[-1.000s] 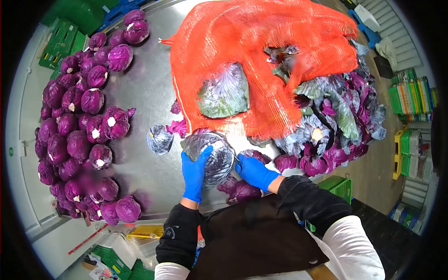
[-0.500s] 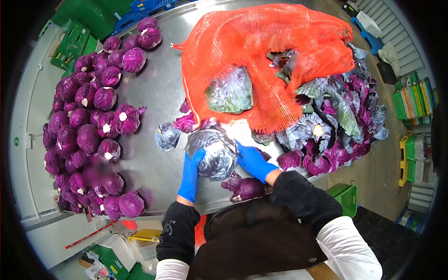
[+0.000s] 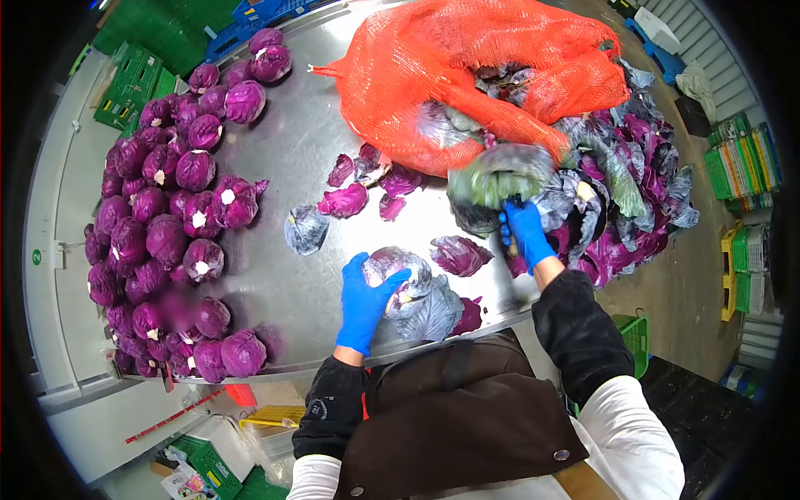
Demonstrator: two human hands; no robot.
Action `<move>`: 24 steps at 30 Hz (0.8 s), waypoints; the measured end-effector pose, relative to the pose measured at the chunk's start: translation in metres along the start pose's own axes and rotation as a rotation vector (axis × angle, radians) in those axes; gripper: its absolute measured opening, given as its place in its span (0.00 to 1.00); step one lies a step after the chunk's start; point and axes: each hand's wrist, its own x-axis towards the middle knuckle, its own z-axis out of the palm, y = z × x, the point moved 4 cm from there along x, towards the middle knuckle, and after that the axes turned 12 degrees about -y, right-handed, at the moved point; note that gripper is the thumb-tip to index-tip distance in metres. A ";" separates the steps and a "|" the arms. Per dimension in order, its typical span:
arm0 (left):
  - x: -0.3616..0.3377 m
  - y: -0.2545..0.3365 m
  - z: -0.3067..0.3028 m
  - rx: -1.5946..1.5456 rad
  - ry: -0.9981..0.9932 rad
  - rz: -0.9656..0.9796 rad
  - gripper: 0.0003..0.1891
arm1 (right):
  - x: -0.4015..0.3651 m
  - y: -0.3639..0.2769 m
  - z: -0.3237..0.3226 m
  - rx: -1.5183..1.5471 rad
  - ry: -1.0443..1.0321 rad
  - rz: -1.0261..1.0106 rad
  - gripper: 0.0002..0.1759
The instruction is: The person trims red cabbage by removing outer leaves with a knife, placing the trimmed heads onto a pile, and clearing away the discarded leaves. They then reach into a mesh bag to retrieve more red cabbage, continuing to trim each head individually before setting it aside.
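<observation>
My left hand, in a blue glove, grips the left side of a cabbage near the front edge of the metal table. Its thumb lies over the cabbage, and a loose bluish outer leaf is against the cabbage's lower right. My right hand, also in a blue glove, is closed at the edge of the leaf heap. Something dark shows at its fingers, too unclear to name. Just above it is a blurred green leaf, beside the red mesh bag.
Many trimmed purple cabbages cover the left side of the metal table. A small bluish cabbage and loose purple leaves lie mid-table. Heaped leaves fill the right. A green crate stands below the right edge.
My right hand has left the cabbage and moved right and up. The cabbage has shifted slightly in my left hand. The mesh bag has moved back, exposing leaves on the table.
</observation>
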 end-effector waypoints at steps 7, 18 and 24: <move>0.002 0.034 0.014 0.193 -0.119 0.548 0.55 | -0.039 0.001 0.081 0.079 -0.169 -0.399 0.18; -0.006 0.012 0.038 0.232 0.058 0.333 0.53 | -0.027 -0.061 0.041 -0.011 -0.149 -0.107 0.17; 0.007 0.041 0.037 0.232 -0.026 0.396 0.57 | -0.058 -0.050 0.056 -0.779 -0.020 -0.638 0.23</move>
